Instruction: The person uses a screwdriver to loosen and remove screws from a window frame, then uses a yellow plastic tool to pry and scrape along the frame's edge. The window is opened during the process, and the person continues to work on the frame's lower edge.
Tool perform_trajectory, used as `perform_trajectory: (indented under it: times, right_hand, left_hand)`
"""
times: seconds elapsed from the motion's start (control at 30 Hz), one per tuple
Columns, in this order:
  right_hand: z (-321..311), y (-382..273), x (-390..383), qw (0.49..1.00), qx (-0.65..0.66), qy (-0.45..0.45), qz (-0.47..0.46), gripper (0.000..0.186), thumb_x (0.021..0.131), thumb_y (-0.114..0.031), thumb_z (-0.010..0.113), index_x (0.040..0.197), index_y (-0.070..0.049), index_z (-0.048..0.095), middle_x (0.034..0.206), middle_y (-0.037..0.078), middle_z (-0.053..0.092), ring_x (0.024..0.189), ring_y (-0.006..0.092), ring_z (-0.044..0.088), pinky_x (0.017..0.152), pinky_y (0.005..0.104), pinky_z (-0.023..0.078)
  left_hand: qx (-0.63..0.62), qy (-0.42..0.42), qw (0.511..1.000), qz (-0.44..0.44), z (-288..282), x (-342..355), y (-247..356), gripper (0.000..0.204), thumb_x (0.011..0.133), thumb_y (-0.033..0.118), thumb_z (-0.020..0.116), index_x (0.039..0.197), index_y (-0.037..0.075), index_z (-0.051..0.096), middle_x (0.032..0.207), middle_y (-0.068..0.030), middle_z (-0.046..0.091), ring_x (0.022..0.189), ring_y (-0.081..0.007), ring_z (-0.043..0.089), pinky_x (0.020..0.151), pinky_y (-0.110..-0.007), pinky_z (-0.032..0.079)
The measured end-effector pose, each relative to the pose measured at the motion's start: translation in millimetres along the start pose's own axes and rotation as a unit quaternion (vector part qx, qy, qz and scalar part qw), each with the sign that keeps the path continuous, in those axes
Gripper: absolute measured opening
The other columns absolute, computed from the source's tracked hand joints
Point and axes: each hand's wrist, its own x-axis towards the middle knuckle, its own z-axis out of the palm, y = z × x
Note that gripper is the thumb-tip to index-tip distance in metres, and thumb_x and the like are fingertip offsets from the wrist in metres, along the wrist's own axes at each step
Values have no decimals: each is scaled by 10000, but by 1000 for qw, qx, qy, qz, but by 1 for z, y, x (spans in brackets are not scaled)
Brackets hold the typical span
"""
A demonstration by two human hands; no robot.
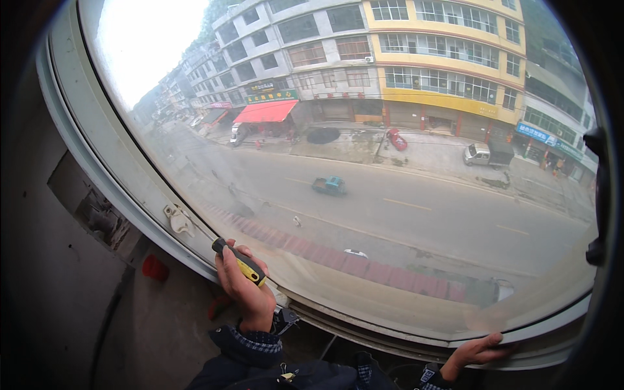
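Observation:
My left hand [250, 291] is closed round a black and yellow screwdriver [244, 265], its shaft pointing up-left toward a pale latch [180, 220] on the window frame [114, 149]; whether the tip touches anything is unclear. At lower right, my right hand [473, 354] grips the bottom edge of the sash [533, 328], fingers along the frame. The hazy glass pane [422, 227] fills most of the view.
Left of the frame are a dark wall [29, 240], a rough opening [94, 208] and a red bucket [154, 266] below. Through the glass show a street [403, 188] with vehicles, a red awning [263, 112], and grey and yellow multi-storey buildings [448, 58].

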Motion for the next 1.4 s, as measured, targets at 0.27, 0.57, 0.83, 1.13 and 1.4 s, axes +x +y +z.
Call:
perform_trajectory:
  times: [0.27,0.57,0.83,1.13,1.4]
  right_hand:
    - [1,5,-3,1000,11,-4,16,695,1107,-356,493,1574,93,241,1543,310,380,1368,373,487,1124,449,426]
    - [3,3,-1,1000,11,-2,16,691,1104,-362,495,1571,80,241,1534,303,386,1346,368,503,1111,453,443]
    - [1,4,-4,1000,-18,-4,3,672,1110,-330,478,1575,85,228,1523,311,399,1341,364,510,1105,454,445]
    - [4,-10,0,999,-30,-11,-1,695,1120,-380,424,1573,100,206,1545,326,345,1374,390,466,1132,474,413]
    - [6,-22,6,999,-49,-11,-9,715,1123,-416,395,1564,110,197,1529,329,347,1368,400,461,1126,485,414]
  left_hand:
    - [19,-30,999,-4,-2,-3,10,455,1060,284,505,1415,3,454,1001,-75,564,645,-125,502,589,-272,417]
    - [-16,-69,997,-7,5,-7,21,488,1085,325,447,1451,3,430,1004,-112,575,484,-147,495,452,-313,446]
    - [-17,-57,998,-14,6,-8,17,521,1097,377,419,1470,13,408,985,-112,571,453,-142,492,431,-293,450]
    - [-17,-33,999,-34,5,-7,17,555,1091,457,412,1447,32,432,962,-117,601,413,-136,477,412,-259,414]
    - [-91,-25,994,-47,12,-4,17,503,1104,484,394,1362,58,465,929,-75,590,436,-114,444,402,-242,351]
